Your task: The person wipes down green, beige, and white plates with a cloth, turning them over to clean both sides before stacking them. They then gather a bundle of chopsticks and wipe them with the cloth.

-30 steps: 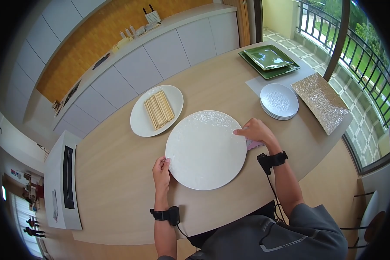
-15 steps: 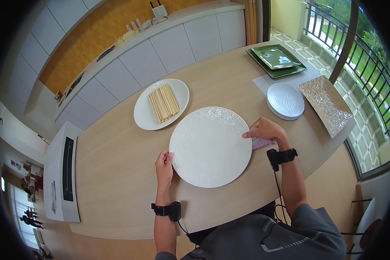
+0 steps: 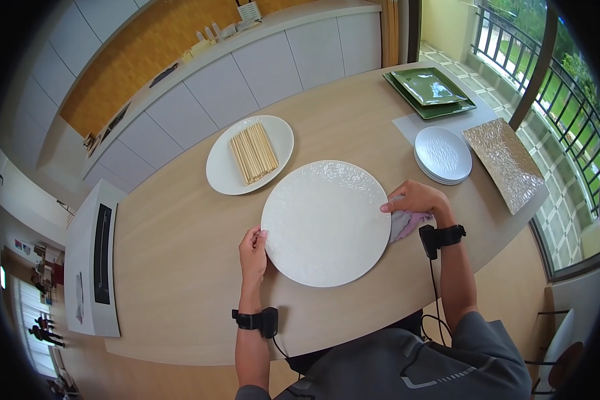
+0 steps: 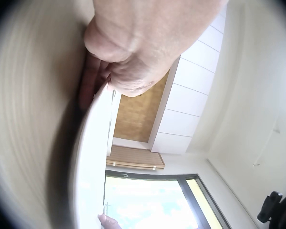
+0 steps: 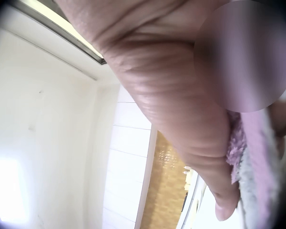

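Note:
A large round white plate [image 3: 325,227] with a glossy relief pattern at its far side is held between both hands, over the table. My left hand [image 3: 253,257] pinches its left edge, thumb on top and fingers underneath; the left wrist view shows a shadow below the rim [image 4: 93,143]. At the right edge my right hand [image 3: 417,199] holds a pink and grey cloth [image 3: 407,225], its thumb lying on the plate's rim. In the right wrist view the cloth [image 5: 250,176] is bunched between thumb and fingers.
An oval white plate [image 3: 220,170] bearing a bundle of pale sticks [image 3: 253,153] stands behind. Farther right are stacked small round plates [image 3: 443,153], green square plates [image 3: 433,87] and a textured rectangular tray [image 3: 507,163]. A white appliance-like box [image 3: 93,267] is at the table's left end.
My right thumb has slid outward across the plate to its rim, and more of the cloth shows. The whole view has shifted slightly; the left hand keeps its grip.

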A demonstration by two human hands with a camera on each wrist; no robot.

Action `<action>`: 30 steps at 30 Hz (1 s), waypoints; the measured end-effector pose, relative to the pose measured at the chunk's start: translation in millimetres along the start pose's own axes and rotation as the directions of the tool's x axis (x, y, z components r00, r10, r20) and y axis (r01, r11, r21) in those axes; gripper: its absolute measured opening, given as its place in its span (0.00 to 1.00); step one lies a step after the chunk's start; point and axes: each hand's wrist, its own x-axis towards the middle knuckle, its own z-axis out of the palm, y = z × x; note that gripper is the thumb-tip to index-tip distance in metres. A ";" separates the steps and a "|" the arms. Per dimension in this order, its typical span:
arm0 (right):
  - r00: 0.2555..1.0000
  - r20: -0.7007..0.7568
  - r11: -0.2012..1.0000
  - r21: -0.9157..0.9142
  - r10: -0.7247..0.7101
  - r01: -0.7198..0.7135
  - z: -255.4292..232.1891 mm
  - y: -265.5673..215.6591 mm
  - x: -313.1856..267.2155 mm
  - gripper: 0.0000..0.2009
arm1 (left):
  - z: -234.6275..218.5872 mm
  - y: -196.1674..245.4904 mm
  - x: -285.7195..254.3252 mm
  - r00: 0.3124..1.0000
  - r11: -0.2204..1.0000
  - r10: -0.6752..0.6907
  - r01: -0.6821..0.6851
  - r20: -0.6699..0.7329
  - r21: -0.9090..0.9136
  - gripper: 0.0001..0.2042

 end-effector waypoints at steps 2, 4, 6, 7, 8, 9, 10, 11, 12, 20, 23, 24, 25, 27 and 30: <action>1.000 0.027 1.000 -0.018 0.004 -0.003 -2.4 2.2 0.0 0.23 | 0.8 2.6 -1.3 1.000 1.000 -0.002 0.002 -0.003 0.011 0.14; 0.998 0.056 0.999 -0.037 0.005 -0.003 -5.1 5.2 1.2 0.23 | 1.1 5.5 -2.1 1.000 1.000 -0.004 0.004 -0.010 0.023 0.14; 0.991 0.115 0.992 -0.102 -0.062 0.074 -7.6 6.7 1.8 0.23 | 1.0 6.1 -2.7 1.000 0.999 0.002 -0.001 -0.013 0.042 0.15; 0.991 0.116 0.992 -0.100 -0.061 0.073 -8.3 5.9 0.6 0.23 | 1.0 5.2 -2.7 1.000 0.999 0.000 0.001 -0.012 0.044 0.15; 0.991 0.121 0.993 -0.098 -0.053 0.065 -9.9 0.0 -3.8 0.22 | 1.2 4.1 -2.1 1.000 1.000 -0.001 0.001 -0.012 0.031 0.15; 0.991 0.126 0.994 -0.096 -0.045 0.057 -10.8 -3.1 -6.2 0.22 | 1.4 3.6 -1.6 1.000 1.000 -0.001 0.001 -0.011 0.018 0.15; 0.991 0.125 0.994 -0.095 -0.044 0.056 -9.6 -0.6 -5.2 0.22 | 1.5 3.3 -1.5 1.000 1.000 -0.001 0.001 -0.010 0.019 0.15; 0.994 0.089 0.994 -0.087 -0.065 0.073 -7.0 2.5 -4.1 0.22 | 1.6 3.1 -1.7 1.000 1.000 0.007 -0.006 -0.016 0.019 0.15; 0.995 0.052 0.993 -0.080 -0.085 0.089 -5.4 4.5 -4.6 0.21 | 2.0 3.1 -1.7 1.000 1.000 0.016 -0.015 -0.021 0.020 0.14; 0.938 -0.132 0.946 -0.096 -0.319 0.308 -7.8 22.3 -27.6 0.18 | 3.1 9.5 -2.3 1.000 0.999 0.016 -0.016 -0.011 0.033 0.14; 0.850 -0.446 0.937 0.065 -0.281 0.343 -17.3 30.8 -37.1 0.16 | -4.5 18.5 0.7 1.000 0.990 0.027 -0.027 0.001 0.139 0.15; 0.750 -0.649 0.920 0.207 -0.126 0.334 -20.9 33.6 -38.8 0.16 | -5.9 21.7 1.9 0.999 0.970 0.046 -0.045 0.002 0.240 0.15; 0.627 -0.774 0.889 0.227 -0.083 0.398 -27.0 41.3 -37.4 0.15 | -4.6 24.8 4.0 0.999 0.968 0.047 -0.048 0.011 0.245 0.15; 0.484 -0.875 0.854 0.238 -0.019 0.463 -39.9 56.9 -36.1 0.14 | 1.3 40.3 8.6 0.975 0.906 0.203 -0.153 -0.087 0.395 0.14; 0.182 -0.982 0.950 0.105 0.052 0.295 -50.5 76.1 -39.1 0.16 | 23.1 67.6 12.5 0.953 0.869 0.299 -0.249 -0.054 0.427 0.14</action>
